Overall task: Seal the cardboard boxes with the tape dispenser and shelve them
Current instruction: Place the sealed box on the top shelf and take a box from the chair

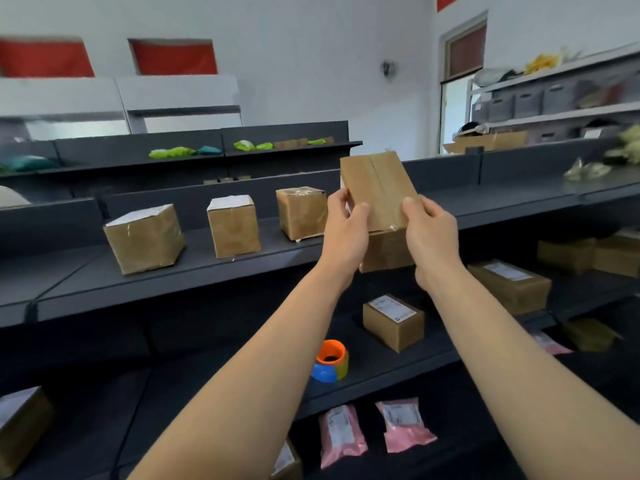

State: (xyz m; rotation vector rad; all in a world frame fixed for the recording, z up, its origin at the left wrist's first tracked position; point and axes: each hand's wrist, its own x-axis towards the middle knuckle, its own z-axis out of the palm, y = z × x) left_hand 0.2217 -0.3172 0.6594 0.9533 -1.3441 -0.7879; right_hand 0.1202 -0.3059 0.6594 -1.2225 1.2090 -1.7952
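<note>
Cardboard box (379, 188) held tilted in mid-air before the dark shelf (207, 271) — left grip (346, 223) and right grip (431, 230) each clasp one side, thumbs on the seamed face. Judged light and stiff; hold by opposite walls — any tape film likely slick.

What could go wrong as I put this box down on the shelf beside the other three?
1. The held box is tilted, and the left hand and right hand grip only its near end, so it could slip or tip away.
2. The nearest shelved box sits close beside the left hand, so a leftward set-down might knock it.
</note>
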